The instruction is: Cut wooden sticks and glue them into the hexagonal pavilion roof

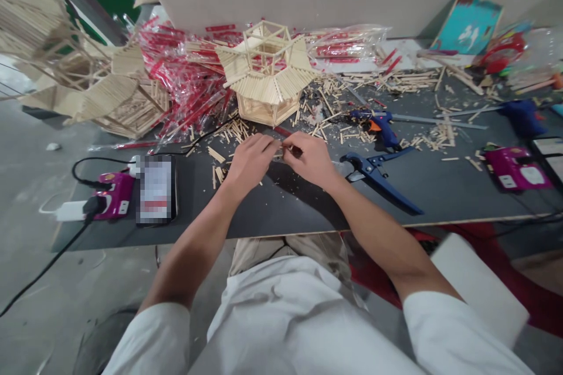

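Note:
My left hand [255, 155] and my right hand [310, 158] meet fingertip to fingertip above the dark table [285, 211]. Both are closed in a pinch, and whatever lies between the fingers is too small to make out. Just beyond them stands a small pavilion model [275, 85] built of thin wooden sticks, with a flared roof and an open frame on top. Short cut stick pieces [237, 132] lie by my left hand. To the right of my right hand rests a blue-handled cutter [382, 179], with a blue glue gun [382, 126] behind it.
A phone [156, 190] and a magenta power socket [116, 193] with cables sit at the left. Larger stick models [92, 76] stand at the far left. Red-and-clear plastic wrappers [189, 70] pile up behind; another magenta socket [516, 169] is at the right.

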Demonstrator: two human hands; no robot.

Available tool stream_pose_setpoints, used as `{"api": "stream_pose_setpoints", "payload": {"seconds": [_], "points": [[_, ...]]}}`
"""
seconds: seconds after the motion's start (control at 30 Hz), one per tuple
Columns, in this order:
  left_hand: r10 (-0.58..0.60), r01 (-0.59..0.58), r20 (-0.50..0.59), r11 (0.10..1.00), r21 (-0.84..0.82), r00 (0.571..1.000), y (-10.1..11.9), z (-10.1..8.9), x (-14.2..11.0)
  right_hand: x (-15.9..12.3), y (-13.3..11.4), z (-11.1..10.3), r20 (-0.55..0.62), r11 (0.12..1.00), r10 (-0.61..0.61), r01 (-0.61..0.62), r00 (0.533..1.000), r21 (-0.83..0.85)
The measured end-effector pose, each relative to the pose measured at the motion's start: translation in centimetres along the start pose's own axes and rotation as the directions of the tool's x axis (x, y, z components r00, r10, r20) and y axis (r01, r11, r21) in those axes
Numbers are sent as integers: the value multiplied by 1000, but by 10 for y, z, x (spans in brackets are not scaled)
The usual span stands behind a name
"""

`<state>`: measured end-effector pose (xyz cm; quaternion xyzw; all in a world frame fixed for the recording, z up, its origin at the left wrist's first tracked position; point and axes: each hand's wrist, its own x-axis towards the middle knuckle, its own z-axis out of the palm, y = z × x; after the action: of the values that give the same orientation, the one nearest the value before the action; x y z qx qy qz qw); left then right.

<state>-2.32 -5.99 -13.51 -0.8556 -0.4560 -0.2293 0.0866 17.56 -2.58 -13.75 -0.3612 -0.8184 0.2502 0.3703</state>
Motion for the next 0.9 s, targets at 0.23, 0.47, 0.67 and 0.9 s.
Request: {"api": "stream_pose_setpoints", "payload": {"seconds": [0.23, 0.47, 0.67, 0.9], "points": [[-5, 6, -31, 999, 41, 999, 3, -1, 0, 0, 1, 0, -27, 999, -37, 37, 999, -4], [6, 2, -72, 994, 106, 997, 8, -3, 0, 0, -2, -1, -43, 1000, -21, 22, 999, 9], [-21, 28, -86, 996, 86, 996, 11, -6, 1, 1, -8, 1, -114, 999, 32, -27, 993, 44], [-13, 20, -71, 995, 99, 997, 9, -6, 1, 2, -9, 1, -107, 996, 61, -53, 992, 75]]}}
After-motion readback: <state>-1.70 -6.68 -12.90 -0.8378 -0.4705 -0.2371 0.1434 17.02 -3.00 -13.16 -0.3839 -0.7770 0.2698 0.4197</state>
